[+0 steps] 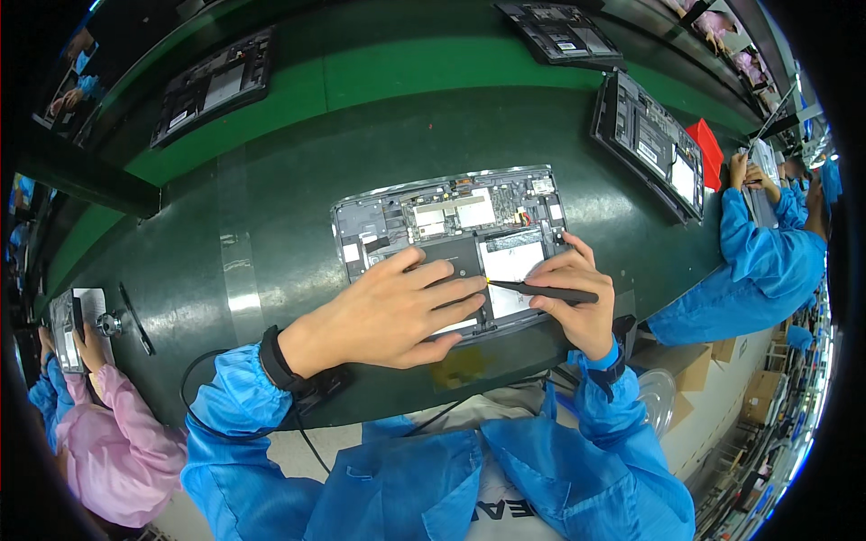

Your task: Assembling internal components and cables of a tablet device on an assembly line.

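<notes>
While left hand (397, 307) lies flat, released, on opened laptop (451, 234), right hand (577, 302) grip clenches slim black stylus (546, 290).

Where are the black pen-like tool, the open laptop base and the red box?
black pen-like tool (552, 291), head view, mid-shaft.
open laptop base (451, 215), head view, circuit board.
red box (709, 149), head view, top face.

A long dark green conveyor belt (271, 194) fills the scene, with a brighter green strip (397, 77) along its far edge. Beyond its right end stand brown cardboard boxes (722, 361) on a pale floor (713, 410). Light falls evenly, glaring softly off the belt.
</notes>
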Action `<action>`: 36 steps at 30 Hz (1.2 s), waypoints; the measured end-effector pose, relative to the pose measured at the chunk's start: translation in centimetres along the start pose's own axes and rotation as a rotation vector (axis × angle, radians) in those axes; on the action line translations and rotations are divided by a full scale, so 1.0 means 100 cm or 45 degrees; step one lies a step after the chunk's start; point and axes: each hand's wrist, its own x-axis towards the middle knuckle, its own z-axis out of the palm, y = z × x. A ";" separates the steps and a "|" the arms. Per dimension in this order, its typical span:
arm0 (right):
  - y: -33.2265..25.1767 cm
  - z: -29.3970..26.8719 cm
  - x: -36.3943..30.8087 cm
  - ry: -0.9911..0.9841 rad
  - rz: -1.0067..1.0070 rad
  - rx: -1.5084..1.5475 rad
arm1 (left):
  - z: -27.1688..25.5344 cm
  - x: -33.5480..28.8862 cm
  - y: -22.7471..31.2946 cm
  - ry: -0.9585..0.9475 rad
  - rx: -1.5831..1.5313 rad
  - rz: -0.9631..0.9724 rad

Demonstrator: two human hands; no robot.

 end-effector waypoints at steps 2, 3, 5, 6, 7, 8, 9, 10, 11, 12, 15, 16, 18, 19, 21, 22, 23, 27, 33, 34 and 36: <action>0.000 -0.001 -0.004 0.003 -0.023 -0.029 | 0.001 0.000 0.001 -0.010 -0.008 -0.009; 0.000 -0.002 -0.007 0.107 0.006 -0.009 | 0.001 0.000 -0.001 -0.013 -0.014 -0.009; 0.000 -0.003 -0.020 0.270 0.162 0.037 | 0.005 0.001 -0.004 -0.025 -0.003 0.010; -0.005 -0.002 -0.033 0.258 0.186 0.041 | 0.005 0.002 -0.003 -0.034 -0.026 0.000; -0.012 -0.001 -0.044 0.268 0.266 0.220 | 0.003 0.005 -0.003 -0.030 -0.077 -0.020; -0.018 -0.001 -0.053 0.279 0.348 0.398 | 0.002 0.007 -0.001 -0.025 -0.129 -0.041; -0.022 -0.002 -0.057 0.175 0.257 0.316 | 0.000 0.012 0.003 -0.048 -0.184 -0.077; -0.027 -0.004 -0.064 0.075 0.241 0.157 | 0.002 0.014 0.010 -0.055 -0.204 -0.085; -0.031 0.000 -0.072 0.058 0.255 0.114 | 0.005 0.013 0.020 -0.062 -0.098 -0.128; -0.034 0.003 -0.077 0.044 0.265 0.065 | 0.010 0.014 0.027 -0.063 0.012 -0.164; -0.033 0.011 -0.087 0.037 0.286 0.073 | 0.020 0.013 0.041 -0.054 0.207 -0.184; -0.034 0.014 -0.089 0.046 0.274 0.093 | 0.022 0.012 0.045 -0.076 0.343 -0.172; -0.042 0.018 -0.085 0.049 0.266 0.072 | 0.023 0.012 0.050 -0.093 0.382 -0.178; -0.044 0.019 -0.085 0.033 0.251 0.050 | 0.024 0.011 0.050 -0.094 0.395 -0.187; -0.047 0.023 -0.083 0.035 0.195 0.026 | 0.024 0.010 0.052 -0.093 0.410 -0.195; -0.048 0.023 -0.082 0.035 0.195 0.025 | 0.024 0.009 0.053 -0.096 0.411 -0.204; -0.049 0.022 -0.082 0.012 0.140 -0.020 | 0.024 0.009 0.053 -0.100 0.411 -0.212; -0.054 0.023 -0.080 -0.016 -0.021 -0.125 | 0.023 0.010 0.052 -0.103 0.411 -0.199; -0.054 0.017 -0.083 0.003 -0.257 -0.140 | 0.019 0.015 0.050 -0.143 0.464 -0.185; -0.054 0.012 -0.084 0.006 -0.259 -0.139 | 0.018 0.017 0.049 -0.161 0.450 -0.186; -0.048 -0.007 -0.086 0.059 -0.084 0.071 | 0.014 0.021 0.048 -0.173 0.454 -0.179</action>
